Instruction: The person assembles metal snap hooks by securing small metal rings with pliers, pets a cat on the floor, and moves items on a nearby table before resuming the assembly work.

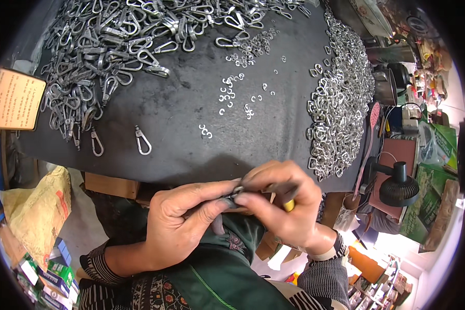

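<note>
No bin or tray is on the dark counter [191,103]; the parts lie loose in heaps. A large heap of grey snap hooks [103,46] covers the far left, with two single snap hooks [142,140] lying apart near the front edge. A long heap of small bright metal rings [338,98] runs down the right side. Scattered open ring links [232,93] lie between the two heaps.

Both hands meet just below the counter's near edge, over the person's lap. The left hand [183,222] has thumb and forefinger closed on a small dark metal piece [236,192], only partly visible. The right hand [279,201] pinches the same piece from the other side, fingertips touching those of the left. A yellow-tipped tool [289,205] shows under the right hand's fingers; how it is gripped cannot be told. The piece sits at the fingertips of both hands, not in either palm.
</note>
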The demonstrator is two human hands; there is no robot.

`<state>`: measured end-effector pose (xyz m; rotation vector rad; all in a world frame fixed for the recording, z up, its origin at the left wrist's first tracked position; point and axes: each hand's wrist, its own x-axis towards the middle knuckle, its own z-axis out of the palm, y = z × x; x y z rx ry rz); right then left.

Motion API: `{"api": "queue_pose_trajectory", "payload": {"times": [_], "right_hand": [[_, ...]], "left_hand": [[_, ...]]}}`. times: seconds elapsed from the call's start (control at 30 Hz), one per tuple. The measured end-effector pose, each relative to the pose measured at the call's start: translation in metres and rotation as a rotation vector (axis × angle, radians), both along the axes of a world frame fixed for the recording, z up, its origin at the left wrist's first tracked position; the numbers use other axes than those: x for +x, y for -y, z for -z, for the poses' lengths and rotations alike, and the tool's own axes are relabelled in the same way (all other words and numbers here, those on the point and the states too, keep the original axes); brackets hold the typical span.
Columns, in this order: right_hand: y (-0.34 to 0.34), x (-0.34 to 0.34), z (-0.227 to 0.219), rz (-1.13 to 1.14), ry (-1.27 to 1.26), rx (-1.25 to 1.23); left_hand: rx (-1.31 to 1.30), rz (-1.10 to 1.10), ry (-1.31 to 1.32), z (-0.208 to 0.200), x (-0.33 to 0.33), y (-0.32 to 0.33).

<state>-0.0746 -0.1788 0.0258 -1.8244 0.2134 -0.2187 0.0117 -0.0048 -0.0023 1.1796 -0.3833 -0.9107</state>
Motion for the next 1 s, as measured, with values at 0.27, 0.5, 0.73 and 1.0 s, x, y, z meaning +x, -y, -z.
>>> {"api": "queue_pose_trajectory", "payload": {"times": [0.27,0.5,0.73,1.0], "right_hand": [[0.03,0.036,-0.024,-0.187,-0.099,-1.261],[0.036,0.056,-0.028,-0.311,-0.043,-1.431],[0.035,0.062,-0.03,-0.366,-0.055,-1.451],[0.044,0.068,-0.034,-0.44,0.032,-1.473]], "left_hand": [[0.163,0.055,-0.225,0.005,0.005,-0.025],[0.13,0.115,-0.22,0.007,0.006,-0.034],[0.091,0.111,0.115,0.005,0.018,-0.037],[0.119,0.089,-0.097,-0.001,0.023,-0.033]]}}
